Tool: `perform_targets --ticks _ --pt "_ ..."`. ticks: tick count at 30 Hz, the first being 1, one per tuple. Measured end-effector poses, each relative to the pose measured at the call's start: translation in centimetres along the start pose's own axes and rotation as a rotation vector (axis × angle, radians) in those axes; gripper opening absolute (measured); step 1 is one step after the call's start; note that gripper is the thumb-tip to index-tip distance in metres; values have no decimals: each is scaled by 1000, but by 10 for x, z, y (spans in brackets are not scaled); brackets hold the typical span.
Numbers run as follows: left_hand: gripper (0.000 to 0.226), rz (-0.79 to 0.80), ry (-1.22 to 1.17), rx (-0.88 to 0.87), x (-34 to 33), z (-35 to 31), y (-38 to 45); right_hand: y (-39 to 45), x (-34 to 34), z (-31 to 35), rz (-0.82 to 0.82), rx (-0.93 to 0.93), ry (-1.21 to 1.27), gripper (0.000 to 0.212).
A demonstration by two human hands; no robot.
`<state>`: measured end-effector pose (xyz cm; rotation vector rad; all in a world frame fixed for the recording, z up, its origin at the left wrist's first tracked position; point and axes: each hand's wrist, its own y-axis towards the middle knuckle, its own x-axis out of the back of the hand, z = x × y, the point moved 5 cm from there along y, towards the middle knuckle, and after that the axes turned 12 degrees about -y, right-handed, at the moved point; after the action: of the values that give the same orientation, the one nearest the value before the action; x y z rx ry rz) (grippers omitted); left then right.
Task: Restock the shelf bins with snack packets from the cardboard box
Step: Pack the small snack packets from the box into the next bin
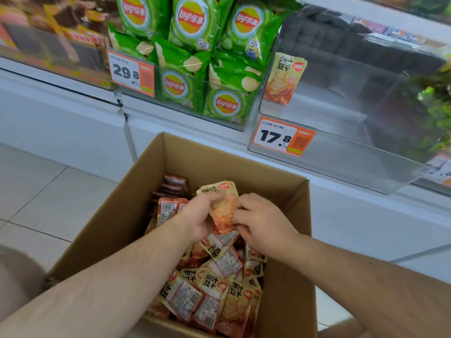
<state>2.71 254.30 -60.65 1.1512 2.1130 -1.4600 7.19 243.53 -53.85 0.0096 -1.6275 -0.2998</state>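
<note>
An open cardboard box (117,223) stands on the floor below the shelf, holding several yellow and orange snack packets (214,293). Over the box, my left hand (197,215) and my right hand (263,220) both grip a bunch of the yellow packets (223,203), one from each side. Above right, a clear shelf bin (341,152) with a 17.8 price tag (283,136) holds one matching packet (284,79) leaning against its left wall.
The bin to the left is full of green Lay's chip bags (207,57) and carries a 29.8 tag (131,73). Further left is a bin of dark and orange packets (61,25). White shelf base and pale floor tiles (36,191) surround the box.
</note>
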Motion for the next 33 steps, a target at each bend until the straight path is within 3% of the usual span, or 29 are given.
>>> perform_targets --ticks 4,7,9,11,12,15,16,19,23,27,30,33 --pt "15 41 97 -190 -9 -14 -5 10 20 -10 61 -84 -28 28" --pt "19 60 206 -320 -14 -30 -11 19 45 -31 41 -439 47 44" --pt "27 102 251 -373 -22 -37 -17 17 52 -45 141 -695 259 63" --pt "34 172 294 -420 -32 -43 -22 14 52 -53 255 -813 480 71" --pt "37 207 319 -446 -37 -44 -26 14 52 -53 271 -809 568 65" --pt "47 286 394 -506 -54 -45 -36 17 62 -49 211 -736 787 21" --pt "50 290 406 -516 -59 -45 -39 17 65 -47 199 -734 849 17" --pt "55 277 423 -552 -70 -48 -48 16 71 -45 186 -741 892 17" --pt "32 263 545 -612 -84 -51 -55 12 79 -51 165 -772 919 16" --pt "29 252 575 -613 -103 -55 -62 11 95 -55 107 -759 987 19" --pt "27 235 614 -608 -119 -64 -67 12 108 -62 120 -775 1037 4" --pt "15 232 650 -685 -138 -77 -76 12 126 -81 134 -824 1109 4"
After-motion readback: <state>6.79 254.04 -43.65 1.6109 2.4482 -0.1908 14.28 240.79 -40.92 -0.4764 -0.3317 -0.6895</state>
